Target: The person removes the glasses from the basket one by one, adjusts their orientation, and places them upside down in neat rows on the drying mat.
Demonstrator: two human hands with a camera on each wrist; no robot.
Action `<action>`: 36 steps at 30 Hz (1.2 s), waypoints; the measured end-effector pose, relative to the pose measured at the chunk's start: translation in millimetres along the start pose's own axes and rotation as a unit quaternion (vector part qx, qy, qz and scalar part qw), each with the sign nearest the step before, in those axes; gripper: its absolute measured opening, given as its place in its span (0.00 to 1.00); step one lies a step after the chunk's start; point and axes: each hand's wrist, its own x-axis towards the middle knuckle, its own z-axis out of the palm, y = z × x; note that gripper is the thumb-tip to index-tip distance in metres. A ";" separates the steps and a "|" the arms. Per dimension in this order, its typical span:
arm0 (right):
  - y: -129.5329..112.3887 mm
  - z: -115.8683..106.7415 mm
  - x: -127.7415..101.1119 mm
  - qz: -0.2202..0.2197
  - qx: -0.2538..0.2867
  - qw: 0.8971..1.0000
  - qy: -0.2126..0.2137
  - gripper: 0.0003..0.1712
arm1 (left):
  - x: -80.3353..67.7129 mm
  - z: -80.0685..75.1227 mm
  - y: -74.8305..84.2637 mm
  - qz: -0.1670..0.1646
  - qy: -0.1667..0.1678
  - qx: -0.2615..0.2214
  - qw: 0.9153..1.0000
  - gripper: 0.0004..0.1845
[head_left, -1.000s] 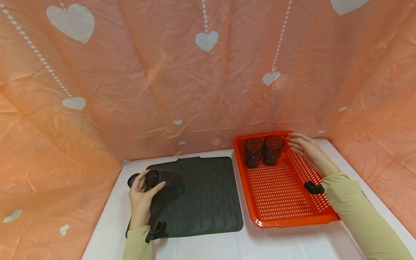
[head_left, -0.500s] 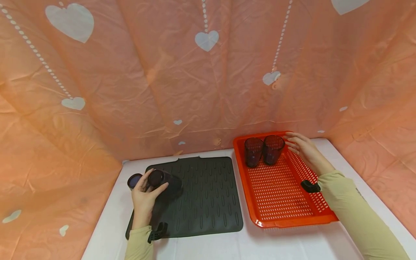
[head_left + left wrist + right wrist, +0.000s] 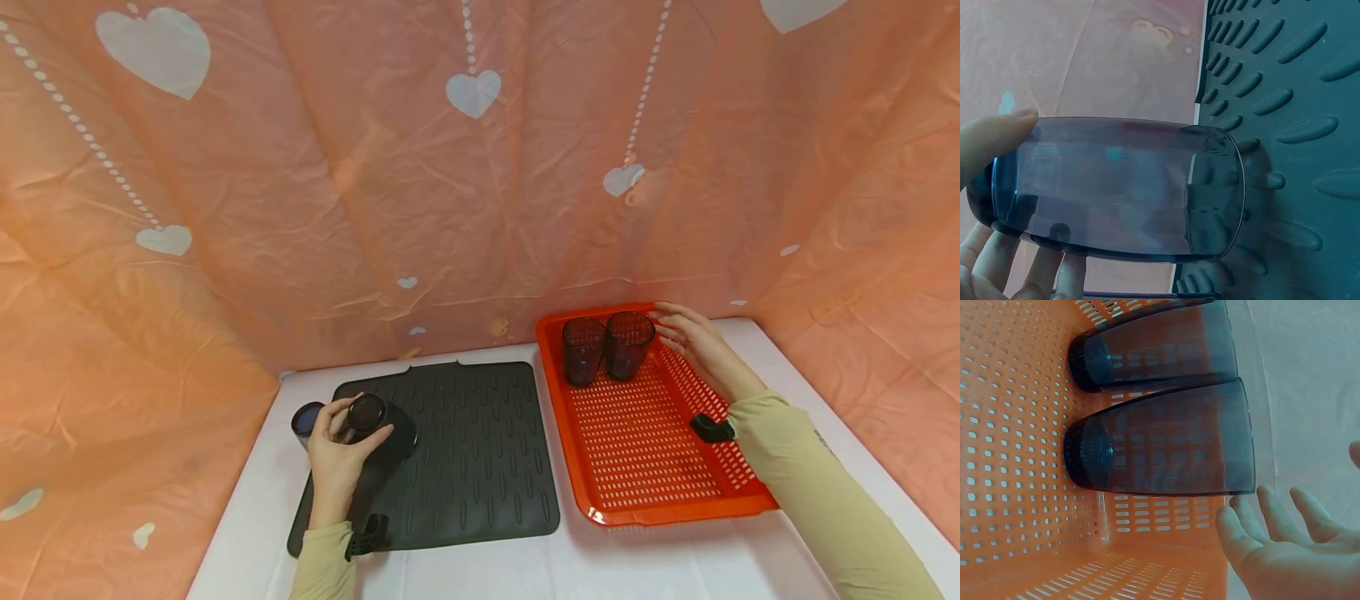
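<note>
My left hand grips a dark tinted drinking glass near its base, thumb on one side and fingers on the other. The glass is upside down, its rim close over the dark ribbed drying mat. Beside that hand, at the mat's left edge, stands a second dark glass, partly behind the fingers. On the right, my right hand reaches over the red basket with loosely bent fingers, holding nothing. Its fingertips are right by the rim of a glass in the basket; another glass stands alongside.
The red perforated plastic basket lies to the right of the mat on a white-covered table. An orange curtain with white hearts hangs behind and on both sides.
My left hand has shifted slightly right, and its glass has tipped from slanted toward upside-down upright, rim lower over the mat. My right hand has moved a little left toward the basket's glasses.
</note>
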 end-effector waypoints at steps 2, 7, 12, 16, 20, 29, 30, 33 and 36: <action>0.0 1.1 0.2 -0.001 -0.006 1.000 -0.001 0.26 | -0.4 0.3 0.6 0.000 0.002 0.004 1.000 0.36; -0.1 3.2 0.9 -0.007 -0.014 1.000 -0.002 0.18 | 0.5 1.7 0.6 -0.002 0.008 0.013 1.000 0.35; 0.8 4.3 2.8 -0.014 -0.033 0.999 -0.003 0.15 | 2.9 2.4 -4.9 0.005 0.009 0.023 1.000 0.35; 1.0 5.9 4.0 -0.018 -0.047 0.999 -0.002 0.21 | 8.0 1.2 -20.3 0.005 0.011 0.021 1.000 0.36; 1.9 7.3 6.5 -0.011 -0.059 0.998 0.004 0.27 | 11.5 0.7 -32.3 0.005 0.018 0.025 1.000 0.36; 4.8 10.2 11.9 0.004 -0.094 0.996 0.009 0.32 | 12.6 1.8 -36.8 0.019 0.043 0.046 0.998 0.36; 5.0 10.5 11.8 0.003 -0.094 0.996 0.010 0.32 | 12.6 2.0 -36.7 0.019 0.048 0.051 0.997 0.36; 5.4 10.6 11.3 0.003 -0.096 0.995 0.008 0.32 | 12.6 3.0 -35.9 0.023 0.060 0.062 0.996 0.36; 5.7 10.5 11.2 0.003 -0.098 0.995 0.005 0.35 | 12.7 3.8 -35.2 0.027 0.071 0.076 0.994 0.36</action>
